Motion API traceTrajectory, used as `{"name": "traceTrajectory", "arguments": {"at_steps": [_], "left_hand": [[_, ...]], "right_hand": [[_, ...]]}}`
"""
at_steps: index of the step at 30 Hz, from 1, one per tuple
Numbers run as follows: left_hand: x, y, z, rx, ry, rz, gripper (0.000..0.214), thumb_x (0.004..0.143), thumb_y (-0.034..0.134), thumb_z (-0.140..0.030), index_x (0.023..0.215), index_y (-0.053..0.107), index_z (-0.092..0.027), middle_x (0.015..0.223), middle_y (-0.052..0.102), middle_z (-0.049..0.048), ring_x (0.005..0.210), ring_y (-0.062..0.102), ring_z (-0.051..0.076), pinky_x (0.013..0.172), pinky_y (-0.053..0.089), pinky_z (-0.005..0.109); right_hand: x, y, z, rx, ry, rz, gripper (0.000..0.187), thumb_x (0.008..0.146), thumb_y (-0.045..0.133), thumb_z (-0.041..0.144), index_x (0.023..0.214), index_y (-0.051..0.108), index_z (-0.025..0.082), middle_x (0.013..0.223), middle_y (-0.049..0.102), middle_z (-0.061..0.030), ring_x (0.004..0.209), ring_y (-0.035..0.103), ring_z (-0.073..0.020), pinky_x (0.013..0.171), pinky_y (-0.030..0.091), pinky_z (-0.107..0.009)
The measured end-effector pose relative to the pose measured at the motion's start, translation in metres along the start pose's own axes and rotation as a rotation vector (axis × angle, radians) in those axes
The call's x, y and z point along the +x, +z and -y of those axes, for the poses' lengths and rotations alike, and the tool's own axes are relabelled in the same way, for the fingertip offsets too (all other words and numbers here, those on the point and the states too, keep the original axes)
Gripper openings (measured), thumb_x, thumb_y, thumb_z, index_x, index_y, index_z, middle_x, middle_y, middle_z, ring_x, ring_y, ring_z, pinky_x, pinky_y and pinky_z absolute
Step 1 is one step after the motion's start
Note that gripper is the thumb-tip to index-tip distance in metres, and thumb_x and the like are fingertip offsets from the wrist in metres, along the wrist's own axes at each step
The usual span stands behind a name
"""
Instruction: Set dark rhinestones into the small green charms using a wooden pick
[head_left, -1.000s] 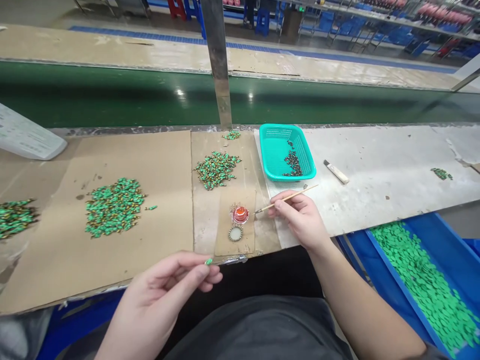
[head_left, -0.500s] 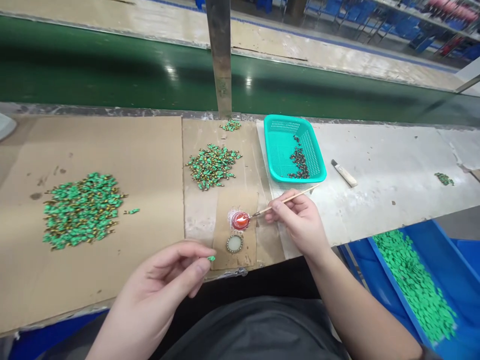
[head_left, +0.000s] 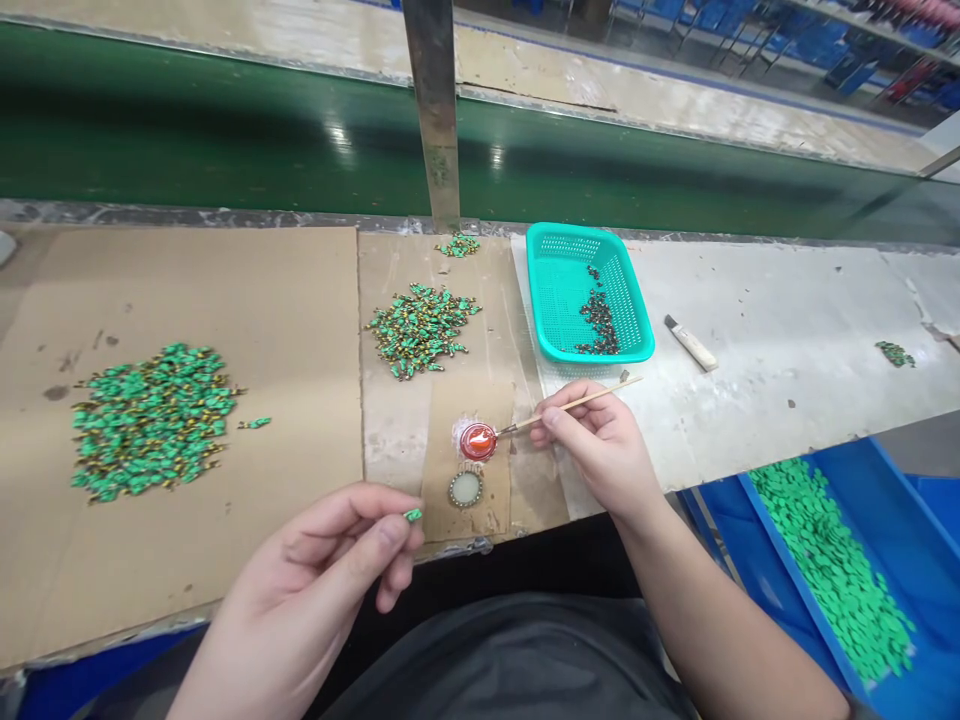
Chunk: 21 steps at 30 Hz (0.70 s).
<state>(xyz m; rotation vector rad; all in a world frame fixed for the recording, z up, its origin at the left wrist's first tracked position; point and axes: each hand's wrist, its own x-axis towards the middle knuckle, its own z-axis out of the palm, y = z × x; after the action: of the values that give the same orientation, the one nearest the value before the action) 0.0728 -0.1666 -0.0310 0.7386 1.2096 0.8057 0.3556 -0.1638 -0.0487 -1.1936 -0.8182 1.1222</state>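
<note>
My left hand pinches a tiny green piece between thumb and forefinger, near the front edge of the bench. My right hand grips a thin wooden brush, its tip dipped in a bottle cap of red paint. A second cap with pale contents sits just below the red one. A pile of green-and-gold pieces lies behind the caps on cardboard.
A larger green pile lies at the left on cardboard. A teal basket with dark pieces stands behind my right hand, a small knife beside it. Blue bins of green pieces sit lower right. A steel post rises behind.
The brush tip moved from beside the red cap into the paint. The view shifted a little; my left hand holds the green piece as before.
</note>
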Motion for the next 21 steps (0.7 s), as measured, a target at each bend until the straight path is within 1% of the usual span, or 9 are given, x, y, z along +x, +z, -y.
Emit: {"name": "traceTrajectory", "arguments": {"at_steps": [2, 6, 10, 11, 13, 15, 16, 19, 21], "left_hand": [[0.000, 0.000, 0.001, -0.012, -0.017, 0.012, 0.040, 0.074, 0.112, -0.054, 0.092, 0.094, -0.023, 0.078, 0.082, 0.0049, 0.058, 0.066, 0.014, 0.048, 0.055, 0.018], [0.000, 0.004, 0.001, -0.034, -0.002, 0.045, 0.037, 0.075, 0.112, -0.052, 0.090, 0.095, -0.022, 0.074, 0.083, 0.0050, 0.054, 0.068, 0.014, 0.045, 0.055, 0.019], [-0.001, 0.013, -0.006, -0.059, 0.006, 0.062, 0.038, 0.075, 0.112, -0.053, 0.088, 0.094, -0.022, 0.074, 0.086, 0.0068, 0.064, 0.079, 0.020, 0.052, 0.061, 0.019], [-0.001, 0.015, -0.008, -0.069, -0.006, 0.076, 0.038, 0.076, 0.112, -0.053, 0.088, 0.094, -0.022, 0.079, 0.089, 0.0085, 0.070, 0.083, 0.022, 0.055, 0.064, 0.019], [-0.003, 0.018, -0.012, -0.099, -0.037, 0.102, 0.034, 0.081, 0.109, -0.051, 0.089, 0.092, -0.022, 0.097, 0.094, 0.0126, 0.088, 0.090, 0.028, 0.061, 0.067, 0.021], [-0.005, 0.021, -0.014, -0.141, -0.066, 0.126, 0.025, 0.090, 0.104, -0.044, 0.089, 0.091, -0.023, 0.119, 0.095, 0.0146, 0.108, 0.091, 0.033, 0.070, 0.071, 0.023], [-0.005, 0.022, -0.014, -0.164, -0.076, 0.145, 0.021, 0.094, 0.101, -0.040, 0.089, 0.090, -0.023, 0.127, 0.094, 0.0148, 0.115, 0.090, 0.034, 0.075, 0.072, 0.025], [-0.007, 0.025, -0.013, -0.233, -0.108, 0.245, 0.017, 0.102, 0.092, -0.033, 0.089, 0.089, -0.022, 0.132, 0.093, 0.0144, 0.123, 0.088, 0.035, 0.088, 0.075, 0.031], [-0.009, 0.028, -0.012, -0.275, -0.124, 0.317, 0.018, 0.104, 0.088, -0.031, 0.088, 0.088, -0.022, 0.131, 0.093, 0.0136, 0.124, 0.087, 0.033, 0.095, 0.074, 0.033]], "right_hand": [[0.000, -0.001, -0.001, 0.013, -0.003, 0.006, 0.029, 0.092, 0.102, 0.043, 0.092, 0.082, 0.022, 0.083, 0.086, -0.0016, 0.073, 0.085, -0.0162, 0.071, 0.075, -0.028], [0.000, -0.002, -0.003, 0.043, -0.008, 0.023, 0.025, 0.091, 0.103, 0.038, 0.093, 0.083, 0.023, 0.088, 0.089, -0.0024, 0.075, 0.086, -0.0164, 0.074, 0.075, -0.028], [-0.001, -0.003, -0.001, 0.071, -0.013, 0.037, 0.023, 0.091, 0.103, 0.035, 0.093, 0.083, 0.023, 0.091, 0.090, -0.0021, 0.077, 0.087, -0.0166, 0.077, 0.076, -0.029], [-0.003, -0.003, 0.001, 0.077, -0.016, 0.042, 0.023, 0.091, 0.103, 0.034, 0.093, 0.083, 0.023, 0.091, 0.090, -0.0018, 0.078, 0.087, -0.0165, 0.077, 0.076, -0.028], [-0.008, -0.001, 0.007, 0.101, -0.032, 0.060, 0.020, 0.095, 0.101, 0.032, 0.094, 0.083, 0.024, 0.092, 0.090, -0.0012, 0.079, 0.087, -0.0155, 0.079, 0.075, -0.027], [-0.017, 0.002, 0.018, 0.138, -0.056, 0.104, 0.014, 0.099, 0.098, 0.028, 0.098, 0.084, 0.025, 0.096, 0.090, -0.0013, 0.085, 0.089, -0.0158, 0.085, 0.075, -0.027], [-0.022, 0.005, 0.024, 0.159, -0.066, 0.135, 0.011, 0.102, 0.096, 0.026, 0.100, 0.085, 0.025, 0.098, 0.090, -0.0017, 0.090, 0.090, -0.0170, 0.089, 0.075, -0.029], [-0.038, 0.014, 0.042, 0.209, -0.051, 0.226, 0.007, 0.107, 0.090, 0.020, 0.105, 0.086, 0.025, 0.103, 0.090, -0.0033, 0.102, 0.092, -0.0218, 0.099, 0.075, -0.037], [-0.046, 0.019, 0.051, 0.218, -0.027, 0.257, 0.008, 0.107, 0.088, 0.017, 0.107, 0.086, 0.025, 0.105, 0.089, -0.0041, 0.103, 0.091, -0.0231, 0.098, 0.075, -0.039]]}}
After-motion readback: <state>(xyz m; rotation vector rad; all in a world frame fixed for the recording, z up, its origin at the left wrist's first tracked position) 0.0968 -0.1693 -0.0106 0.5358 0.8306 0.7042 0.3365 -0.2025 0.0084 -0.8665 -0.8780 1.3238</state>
